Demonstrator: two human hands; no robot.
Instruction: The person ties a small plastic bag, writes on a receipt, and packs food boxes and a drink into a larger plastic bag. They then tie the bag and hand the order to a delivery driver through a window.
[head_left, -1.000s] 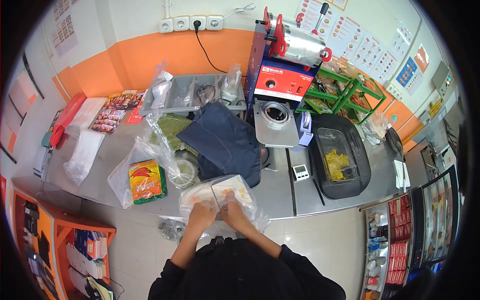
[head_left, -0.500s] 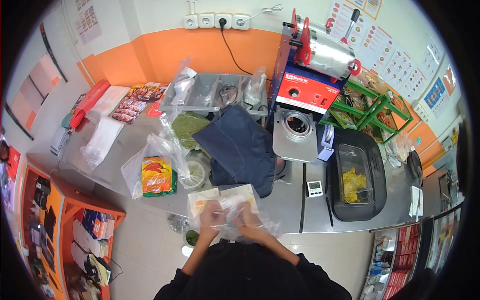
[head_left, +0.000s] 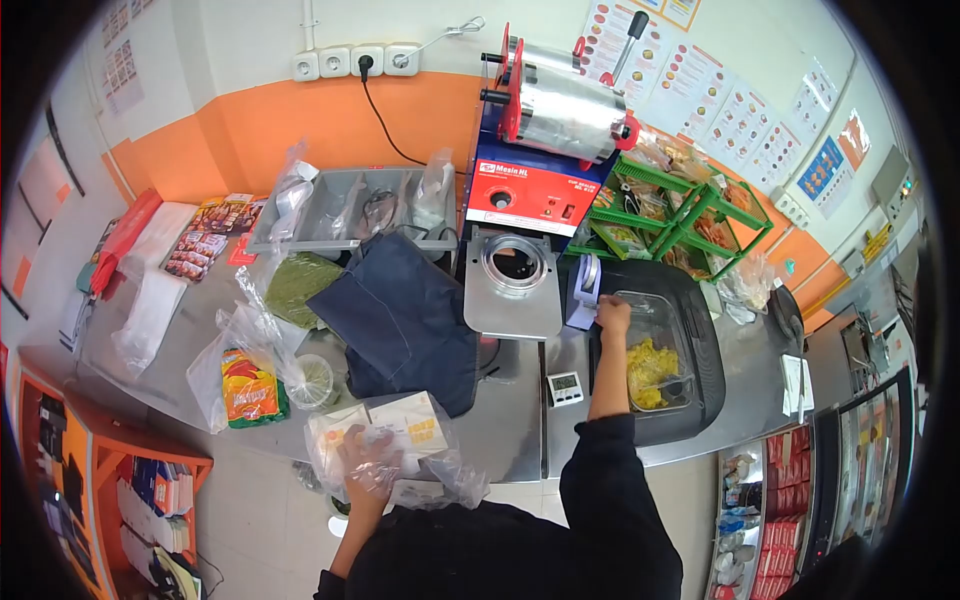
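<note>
My left hand is closed on a clear plastic bag at the front edge of the counter. Inside the bag lie white boxes with yellow print. My right hand is stretched out to a lavender tape dispenser. Its fingers are pinched together at the dispenser's front end, at the tape; the tape's free end is too small to see. Close to the right forearm is a small white digital timer.
A dark folded cloth lies behind the bag, beside a yellow-and-green packet. A red-and-blue cup sealer stands at the back. On the right, a black tray holds a clear container with yellow food. A green rack stands behind.
My right hand has left the bag and reached right and forward to the tape dispenser. My left hand stays on the bag. The view has shifted to the right.
</note>
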